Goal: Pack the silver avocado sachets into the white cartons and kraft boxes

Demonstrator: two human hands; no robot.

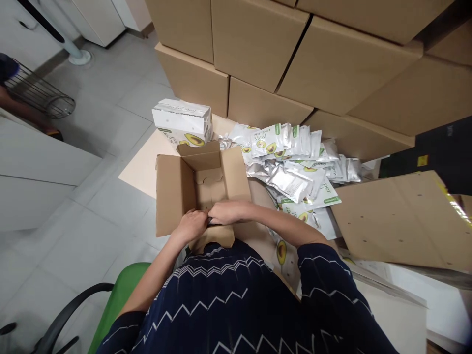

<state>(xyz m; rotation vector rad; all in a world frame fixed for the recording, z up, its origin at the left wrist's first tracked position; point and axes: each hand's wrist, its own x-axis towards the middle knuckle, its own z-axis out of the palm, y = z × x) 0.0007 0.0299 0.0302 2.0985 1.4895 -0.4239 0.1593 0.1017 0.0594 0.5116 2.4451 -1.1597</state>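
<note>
An open brown cardboard box (169, 194) with its flaps folded outward stands right in front of my body. My left hand (194, 224) is closed at the box's near wall, with its fingers curled over the edge. Beside it, almost touching, my right hand (226, 212) is closed at the same near side, its fingertips pointing down and left. A small greyish bit shows between the two hands; what it is I cannot make out. The fingertips of both hands are partly hidden. To the right of the box lies a heap of white and silver sachets (291, 182) with avocado pictures.
Behind the box stands a white printed carton (182, 120). Large brown cartons (258, 44) are stacked like a wall at the back. A tilted cardboard piece (398, 221) is at the right. On the left are a green chair (121, 290), a wire basket (40, 91) and another person's arm.
</note>
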